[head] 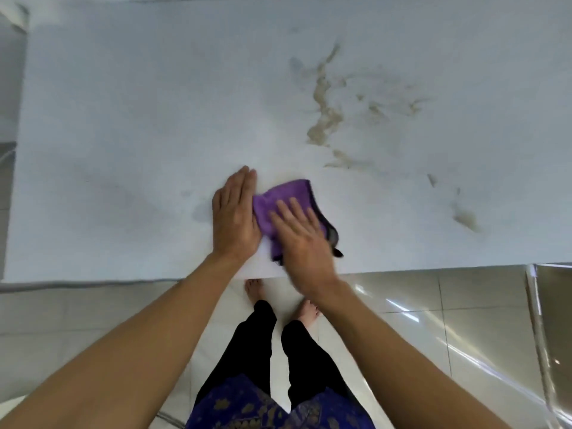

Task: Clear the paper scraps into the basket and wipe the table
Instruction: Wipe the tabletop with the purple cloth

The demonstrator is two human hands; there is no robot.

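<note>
View from my head, looking down. My right hand [301, 239] lies flat on a purple cloth [286, 209] near the front edge of the white worktop [123, 119]; its fingers [294, 212] are straight and slightly spread, pressing the cloth down rather than gripping it. The hand is a little blurred. My left hand [233, 215] rests palm down on the worktop just beside the cloth, touching its left edge, with fingers straight and pressed together. The cloth is bunched, and a dark border shows along its right side. Brownish streaks [325, 113] mark the worktop beyond and to the right of the cloth, apart from it. Below the worktop edge are a glossy tiled floor [464, 320] and my bare feet [306, 311].
</note>
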